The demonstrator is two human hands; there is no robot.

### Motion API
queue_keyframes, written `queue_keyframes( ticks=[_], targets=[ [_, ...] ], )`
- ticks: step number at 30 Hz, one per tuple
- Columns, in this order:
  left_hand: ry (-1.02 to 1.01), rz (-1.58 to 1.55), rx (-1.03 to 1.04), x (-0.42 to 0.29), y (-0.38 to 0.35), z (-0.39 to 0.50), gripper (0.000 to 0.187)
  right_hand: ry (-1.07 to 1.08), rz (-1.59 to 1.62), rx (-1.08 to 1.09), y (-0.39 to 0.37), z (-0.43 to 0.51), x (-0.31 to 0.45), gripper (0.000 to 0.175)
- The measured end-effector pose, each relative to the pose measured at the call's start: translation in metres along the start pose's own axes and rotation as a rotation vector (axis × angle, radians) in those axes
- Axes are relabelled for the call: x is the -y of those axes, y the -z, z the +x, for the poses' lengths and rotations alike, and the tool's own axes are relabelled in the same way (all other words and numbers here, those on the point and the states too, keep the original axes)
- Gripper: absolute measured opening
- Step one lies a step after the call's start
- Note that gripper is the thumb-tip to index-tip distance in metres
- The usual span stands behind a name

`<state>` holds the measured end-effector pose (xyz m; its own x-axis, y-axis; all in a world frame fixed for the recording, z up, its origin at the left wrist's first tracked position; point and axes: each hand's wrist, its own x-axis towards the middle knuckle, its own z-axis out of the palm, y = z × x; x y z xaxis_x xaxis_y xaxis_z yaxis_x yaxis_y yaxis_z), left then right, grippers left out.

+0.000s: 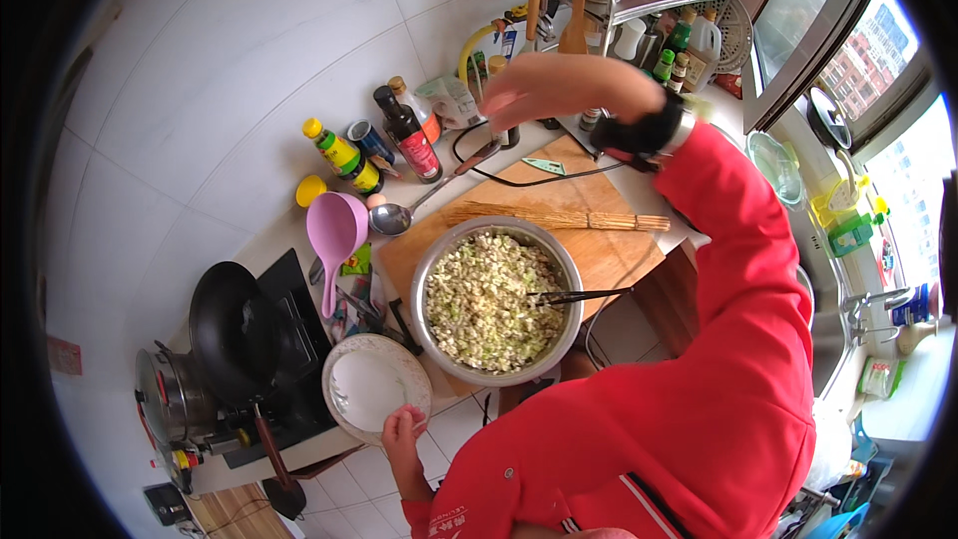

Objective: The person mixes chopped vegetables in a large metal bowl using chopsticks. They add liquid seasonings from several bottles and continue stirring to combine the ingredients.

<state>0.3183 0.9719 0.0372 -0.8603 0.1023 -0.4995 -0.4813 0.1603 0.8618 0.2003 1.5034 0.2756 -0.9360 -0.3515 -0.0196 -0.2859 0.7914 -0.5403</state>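
Observation:
My left hand (pixel 403 430) grips the near rim of a white plate with a patterned border (pixel 355 351). The plate has a few green bits on it and tilts beside the counter. My right hand (pixel 569 86), blurred and wearing a black watch on its wrist, is raised above the back of the counter. It overlaps a bottle (pixel 507 138) behind it; whether its fingers touch the bottle cannot be told. Between my arms stands a metal basin (pixel 421 314) of chopped pale-green and white filling (pixel 490 299). Black chopsticks (pixel 599 294) rest in the filling and over the rim.
A wooden cutting board (pixel 606 258) lies under the basin, with a bamboo brush (pixel 599 220) on it. Nearby are a metal ladle (pixel 391 219), pink scoop (pixel 334 228) and sauce bottles (pixel 415 142). A wok (pixel 232 329) sits left; a rack (pixel 636 7) stands behind.

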Motion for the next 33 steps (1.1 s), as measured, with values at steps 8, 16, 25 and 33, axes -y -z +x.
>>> queue_keyframes(
  ticks=[8, 16, 25, 33],
  targets=[
    [0.035, 0.019, -0.129, 0.010, -0.056, -0.042, 0.026, -0.717, 0.725, -1.289, -0.087, -0.138, -0.250, 0.037],
    [0.092, 0.026, -0.262, 0.024, -0.109, -0.102, 0.029, -1.001, 0.191, -1.250, -0.150, -0.088, -0.371, 0.054],
    [0.117, 0.084, -0.404, 0.027, -0.121, -0.118, 0.034, -0.716, 0.193, -1.395, -0.155, -0.088, -0.403, 0.038],
    [0.033, 0.034, -0.120, 0.030, -0.114, -0.077, 0.031, -0.287, 0.762, -1.379, -0.134, -0.145, -0.248, 0.037]
  ],
)
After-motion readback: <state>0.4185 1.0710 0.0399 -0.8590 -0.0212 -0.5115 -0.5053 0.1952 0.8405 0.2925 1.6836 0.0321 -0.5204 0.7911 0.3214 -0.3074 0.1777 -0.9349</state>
